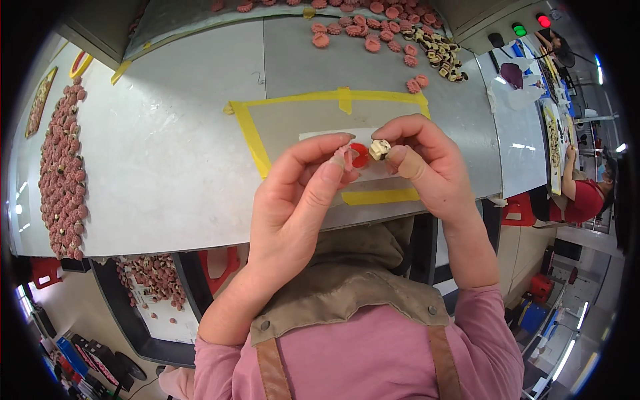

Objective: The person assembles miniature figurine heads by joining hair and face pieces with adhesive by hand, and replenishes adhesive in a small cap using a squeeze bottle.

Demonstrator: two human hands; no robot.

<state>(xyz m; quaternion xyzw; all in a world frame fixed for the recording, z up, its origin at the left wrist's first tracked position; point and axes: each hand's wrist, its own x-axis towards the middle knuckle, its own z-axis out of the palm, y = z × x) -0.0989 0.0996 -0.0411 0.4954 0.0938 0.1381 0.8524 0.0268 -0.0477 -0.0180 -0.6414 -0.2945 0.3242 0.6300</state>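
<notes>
A production workshop, with pink pieces massed left on a taped tabletop and a co-worker at right.

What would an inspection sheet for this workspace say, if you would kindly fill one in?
Surface: grey table, marked with yellow tape.
Job's things: pink piece and cream-and-dark piece, held apart; red patch visible between.
Clutter: loose pink pieces and cream-and-dark heap, far right; pink heap, left.
Grips: left grip pinches the pink piece; right grip the cream-and-dark one.
Cables: thin dark cord, floor, lower left.
Surroundings: co-worker at right; lit green lamp and red lamp.
</notes>
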